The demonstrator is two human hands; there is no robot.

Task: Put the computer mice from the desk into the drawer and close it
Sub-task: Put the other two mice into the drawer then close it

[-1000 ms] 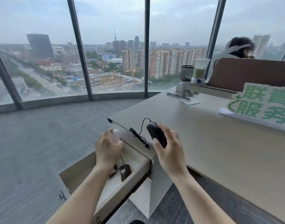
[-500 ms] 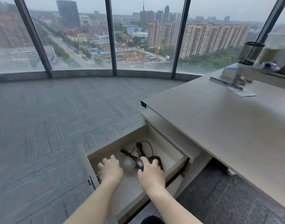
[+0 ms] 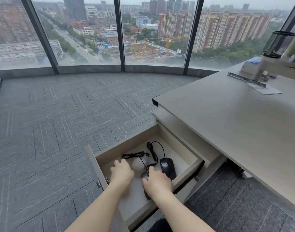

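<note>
The drawer (image 3: 188, 171) under the desk (image 3: 235, 124) stands pulled out. Inside it lie a black wired mouse (image 3: 167, 166), a pale round mouse (image 3: 138, 164) and a dark mouse (image 3: 144, 175) half hidden under my right hand, with black cables (image 3: 151, 150) looped toward the far wall. My left hand (image 3: 121, 174) rests inside the drawer just left of the pale mouse, holding nothing. Between the pale and black mice sits my right hand (image 3: 157, 182), fingers loose, not gripping either. No mouse shows on the desk top.
A mesh pen cup (image 3: 279, 44), a metal ruler (image 3: 247, 79) and a paper sheet (image 3: 264, 89) sit at the desk's far right. Grey carpet (image 3: 59, 123) spreads left of the drawer up to the curved window wall (image 3: 120, 39).
Both hands came down from the desk into the drawer with a mouse each. The black and the pale mouse now lie released on the drawer floor, and the view has tilted down.
</note>
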